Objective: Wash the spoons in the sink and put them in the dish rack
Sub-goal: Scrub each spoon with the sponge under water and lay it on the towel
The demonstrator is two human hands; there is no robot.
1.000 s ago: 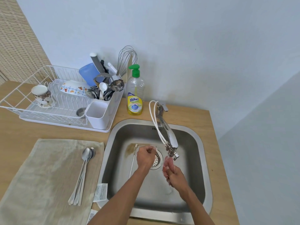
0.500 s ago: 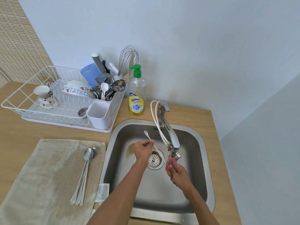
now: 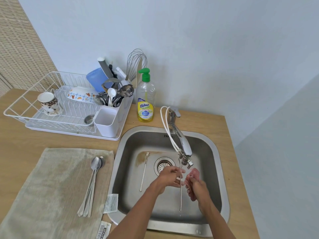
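1. You are working over the front right part of the sink [image 3: 172, 226]. The faucet [image 3: 181, 140] spout sits just behind and above your knuckles, and the basin's right wall is near your right forearm. The freer room is to the left of your hands.
2. A second spoon [image 3: 144, 171] lies on the basin floor, left of the drain [image 3: 164, 165] and apart from your left hand.
3. Three spoons [image 3: 93, 183] lie bunched on the towel [image 3: 51, 187], just beside the sink's left rim, with their bowls pointing away from you.
4. The dish rack [image 3: 20, 107] stands at the back left. Its cutlery holder [image 3: 107, 125] is at the corner nearest the sink, and its rear compartment is crowded with utensils. The soap bottle [image 3: 145, 100] stands between the rack and the faucet.
5. Your left hand [image 3: 168, 178] has its fingers curled, pinching the held spoon [image 3: 180, 199] near its upper end. The handle points toward the front of the sink. The bowl end is hidden by your fingers.
6. Your right hand [image 3: 196, 188] is wrapped round a pink mesh scrubber [image 3: 194, 175], just right of the spoon's stem. You cannot tell from here whether the two touch.
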